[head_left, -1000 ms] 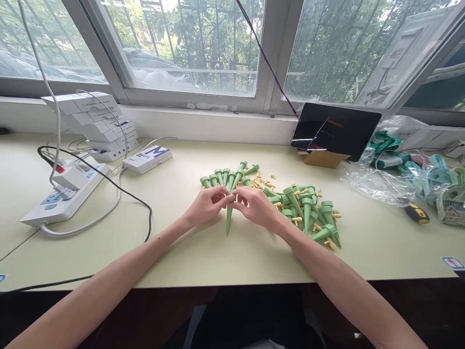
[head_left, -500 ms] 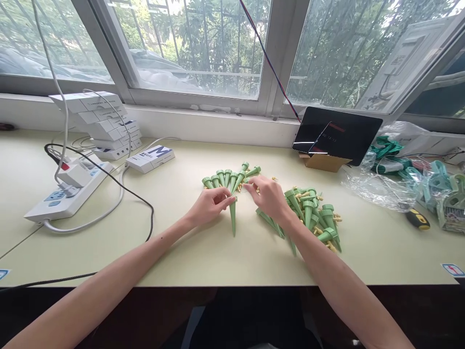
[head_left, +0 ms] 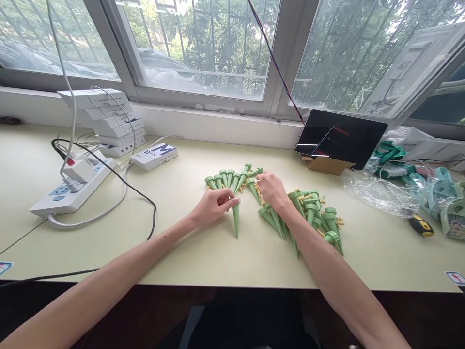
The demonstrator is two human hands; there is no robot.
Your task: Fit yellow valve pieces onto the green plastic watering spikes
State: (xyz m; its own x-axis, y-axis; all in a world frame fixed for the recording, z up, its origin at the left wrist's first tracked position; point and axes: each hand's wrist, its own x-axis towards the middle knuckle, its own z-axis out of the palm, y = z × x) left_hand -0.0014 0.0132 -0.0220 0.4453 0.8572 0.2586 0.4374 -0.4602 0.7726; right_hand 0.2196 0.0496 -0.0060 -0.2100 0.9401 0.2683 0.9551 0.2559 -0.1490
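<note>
My left hand point(head_left: 212, 208) pinches a green plant watering spike point(head_left: 236, 224), its narrow tip pointing down toward me and its top hidden by my fingers. Just beyond, several more watering spikes point(head_left: 223, 175) lie fanned out with their capped ends away from me. To the right, my right hand point(head_left: 271, 190) is closed, its fingertips curled down by small yellow valve pieces point(head_left: 260, 192); whatever is in them is hidden. A single spike point(head_left: 253, 188) lies just left of these fingers. Beneath and beside my right forearm spreads a pile of green spikes point(head_left: 311, 213) mixed with yellow pieces.
A white power strip point(head_left: 72, 186) with cables and a stack of white boxes point(head_left: 105, 118) stand at left, near a single box point(head_left: 154, 156). A tablet point(head_left: 341, 138) leans on a cardboard stand point(head_left: 329, 165). Clear plastic bags point(head_left: 378, 194) and a yellow-black tool handle point(head_left: 421, 225) lie right.
My right hand has shifted right, away from the fanned spikes toward the yellow pieces, uncovering a spike. My left hand keeps its pinch. The whole view has shifted slightly.
</note>
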